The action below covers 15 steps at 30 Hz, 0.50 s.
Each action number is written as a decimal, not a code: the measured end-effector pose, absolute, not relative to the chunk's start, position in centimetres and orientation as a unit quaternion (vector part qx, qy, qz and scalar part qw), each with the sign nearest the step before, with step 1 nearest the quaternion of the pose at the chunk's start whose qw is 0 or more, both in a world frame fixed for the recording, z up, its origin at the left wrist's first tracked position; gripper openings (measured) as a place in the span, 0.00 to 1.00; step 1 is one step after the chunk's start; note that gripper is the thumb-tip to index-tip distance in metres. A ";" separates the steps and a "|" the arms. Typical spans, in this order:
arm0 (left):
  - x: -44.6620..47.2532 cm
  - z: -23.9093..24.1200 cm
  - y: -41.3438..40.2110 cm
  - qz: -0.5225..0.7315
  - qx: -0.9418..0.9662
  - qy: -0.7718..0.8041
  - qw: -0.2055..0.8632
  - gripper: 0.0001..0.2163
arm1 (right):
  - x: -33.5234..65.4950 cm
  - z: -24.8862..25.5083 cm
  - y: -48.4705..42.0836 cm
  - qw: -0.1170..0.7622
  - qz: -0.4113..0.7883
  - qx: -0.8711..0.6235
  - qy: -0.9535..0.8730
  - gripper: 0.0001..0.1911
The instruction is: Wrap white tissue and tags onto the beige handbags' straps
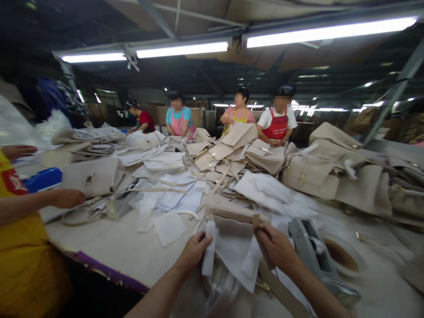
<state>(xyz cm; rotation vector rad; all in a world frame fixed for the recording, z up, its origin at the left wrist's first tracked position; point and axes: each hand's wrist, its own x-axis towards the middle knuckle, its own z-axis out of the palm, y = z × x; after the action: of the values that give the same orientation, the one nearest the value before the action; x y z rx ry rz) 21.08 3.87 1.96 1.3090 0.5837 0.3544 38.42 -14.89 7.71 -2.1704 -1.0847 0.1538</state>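
Observation:
A beige handbag (232, 229) lies in front of me near the table's front edge, with white wrapping paper (238, 258) over its front. My left hand (192, 251) is closed on a folded white paper strip (209, 247) at the bag's left side. My right hand (276, 245) grips the bag's beige strap (274, 282), which runs down toward me. Both hands rest against the bag.
A grey tape dispenser (314, 256) with a tape roll (344, 256) sits right of my right hand. Piles of beige bags (311, 176) and white sheets (165, 176) cover the table. A person in yellow (20, 238) stands at left; several workers stand across the table.

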 end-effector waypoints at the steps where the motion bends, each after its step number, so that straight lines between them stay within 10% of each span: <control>1: 21.0 1.9 3.8 0.163 0.594 0.261 0.743 0.17 | 38.2 7.5 -14.5 0.355 0.077 -0.835 -0.412 0.14; 15: 20.3 1.1 4.5 0.153 0.573 0.224 0.773 0.19 | 37.1 6.1 -8.9 0.121 0.213 -0.793 -0.557 0.11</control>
<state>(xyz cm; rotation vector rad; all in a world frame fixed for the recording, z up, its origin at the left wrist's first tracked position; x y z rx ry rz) 20.26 4.48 1.14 1.2415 0.4845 0.3304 37.10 -8.86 6.15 -2.3172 -1.6273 0.6228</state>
